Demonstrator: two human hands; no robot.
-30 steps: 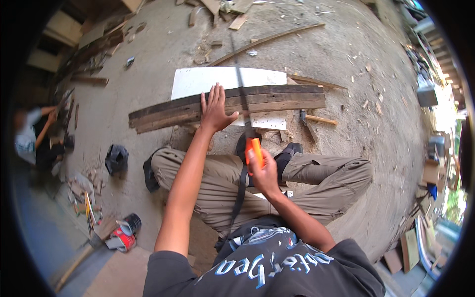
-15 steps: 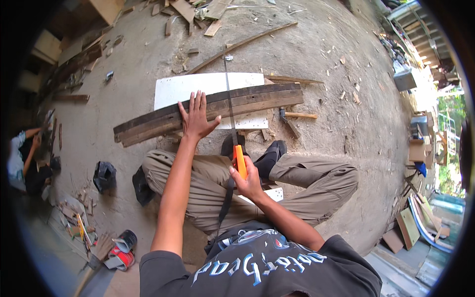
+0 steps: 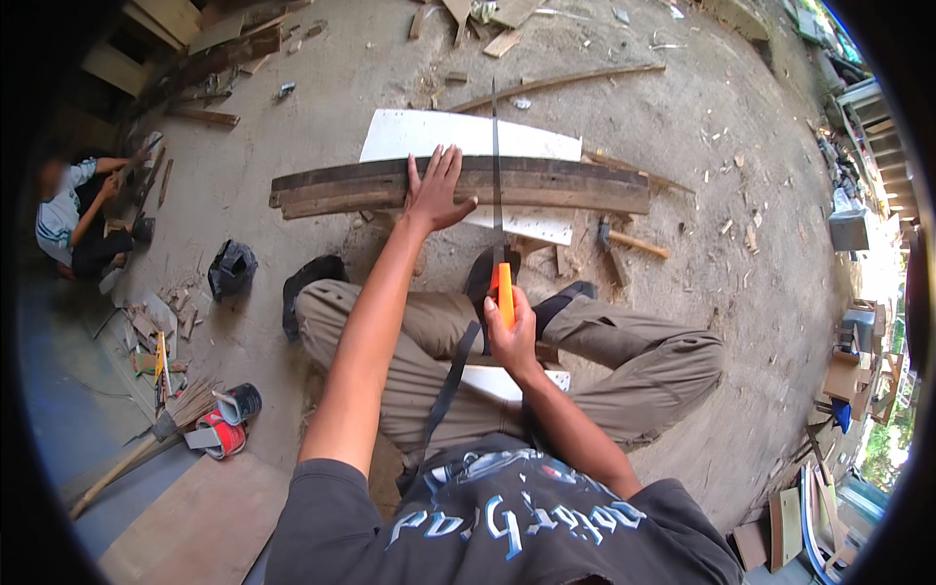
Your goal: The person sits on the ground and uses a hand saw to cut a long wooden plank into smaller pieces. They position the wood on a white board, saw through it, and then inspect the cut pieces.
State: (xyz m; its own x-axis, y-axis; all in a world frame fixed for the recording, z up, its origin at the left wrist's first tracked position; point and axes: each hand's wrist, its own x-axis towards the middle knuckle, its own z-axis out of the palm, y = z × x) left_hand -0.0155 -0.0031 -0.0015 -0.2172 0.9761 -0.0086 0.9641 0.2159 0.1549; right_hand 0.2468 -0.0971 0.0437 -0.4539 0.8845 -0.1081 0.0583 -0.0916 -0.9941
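Observation:
My left hand [image 3: 436, 195] lies open on a long dark wooden beam [image 3: 565, 185], its fingers spread across the top. The orange handle [image 3: 504, 292] of a handsaw is wrapped in my right hand [image 3: 513, 336]. Its narrow blade [image 3: 497, 175] crosses over the beam, just right of my left hand, and its tip points away from me. Beneath the beam lies a white board [image 3: 429, 136], showing on the far and near sides. I cannot tell how deep the blade sits in the wood.
Right of the board lie a hammer [image 3: 634, 242] and a wood scrap. A thin wooden strip [image 3: 575, 83] and offcuts lie beyond. On the left are a black bag [image 3: 232, 268], a broom [image 3: 185, 405], a red can [image 3: 224, 436] and another seated person [image 3: 93, 214].
The view has swung so that things sit farther right in it. The saw has slid slightly forward across the beam. My left hand stays on the wood.

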